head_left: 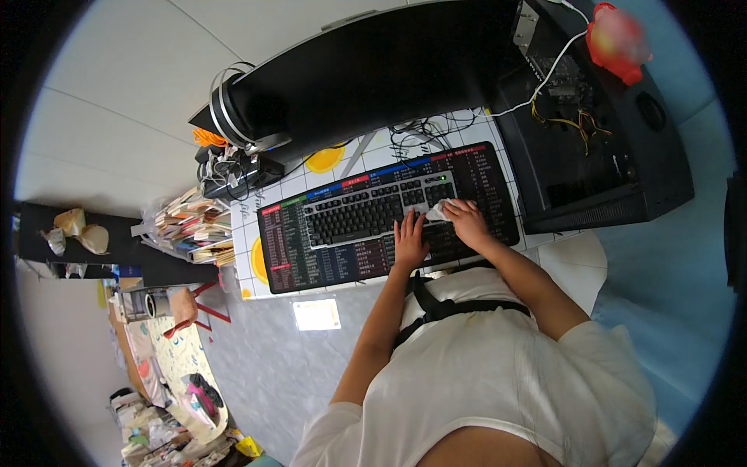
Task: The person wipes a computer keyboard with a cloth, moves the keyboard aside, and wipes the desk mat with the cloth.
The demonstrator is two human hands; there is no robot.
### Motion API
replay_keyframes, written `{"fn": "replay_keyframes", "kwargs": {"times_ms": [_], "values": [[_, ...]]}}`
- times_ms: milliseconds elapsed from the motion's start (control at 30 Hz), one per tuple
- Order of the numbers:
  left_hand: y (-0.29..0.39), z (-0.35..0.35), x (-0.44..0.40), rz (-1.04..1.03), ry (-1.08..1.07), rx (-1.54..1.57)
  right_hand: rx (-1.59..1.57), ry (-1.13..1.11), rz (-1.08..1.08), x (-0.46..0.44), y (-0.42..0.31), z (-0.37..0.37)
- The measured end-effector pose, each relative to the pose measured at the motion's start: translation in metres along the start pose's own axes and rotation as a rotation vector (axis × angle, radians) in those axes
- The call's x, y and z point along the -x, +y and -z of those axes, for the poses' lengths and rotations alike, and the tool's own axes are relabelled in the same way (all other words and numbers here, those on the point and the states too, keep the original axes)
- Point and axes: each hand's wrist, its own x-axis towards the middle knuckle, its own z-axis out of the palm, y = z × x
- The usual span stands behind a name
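A black-and-silver keyboard (354,216) lies on a dark desk mat (311,268) printed with rows of text and coloured headings. My right hand (468,224) is closed over a crumpled white tissue (437,212), pressed against the keyboard's right end near the number keys. Beside it, my left hand (410,243) rests with fingers stretched out, fingertips on the keyboard's lower edge and palm over the mat. A small green light shows at the keyboard's upper right corner.
Behind the keyboard stands a wide dark monitor (373,86) with headphones (229,117) hung on its left end. An open black computer case (599,156) is at the right, with a red object (617,43) on it. Piled books (194,226) sit left of the patterned desk.
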Motion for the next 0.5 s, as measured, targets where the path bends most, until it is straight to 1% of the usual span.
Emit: {"fn": "replay_keyframes", "kwargs": {"times_ms": [67, 100, 167, 200, 300, 333, 367, 433, 467, 500], "values": [[-0.001, 0.0, -0.004, 0.004, 0.004, -0.008, -0.105, -0.077, -0.048, -0.003, 0.003, 0.011], [0.0, 0.001, -0.006, 0.0, 0.012, -0.008, -0.099, -0.071, -0.045, -0.008, 0.004, 0.014], [0.002, 0.003, -0.004, 0.013, -0.014, -0.005, -0.248, 0.212, -0.123, -0.016, 0.001, 0.015], [0.001, 0.003, -0.003, 0.008, -0.005, -0.009, -0.25, 0.209, -0.123, -0.016, 0.002, 0.012], [0.002, 0.003, -0.004, 0.023, -0.022, -0.016, -0.045, 0.174, -0.05, -0.025, 0.005, 0.0], [0.002, 0.004, -0.005, 0.035, -0.043, -0.027, -0.055, -0.024, -0.085, -0.023, 0.004, -0.001], [0.002, 0.005, -0.005, 0.034, -0.041, -0.032, -0.057, -0.019, -0.084, -0.022, 0.001, -0.002], [0.004, 0.006, -0.004, 0.028, -0.031, -0.023, 0.072, -0.042, -0.077, -0.02, -0.001, -0.013], [0.004, 0.007, -0.004, 0.028, -0.045, -0.003, 0.106, -0.108, -0.077, -0.022, 0.001, -0.018], [0.005, 0.004, -0.004, 0.028, -0.047, 0.002, 0.109, -0.112, -0.078, -0.019, 0.003, -0.015]]}}
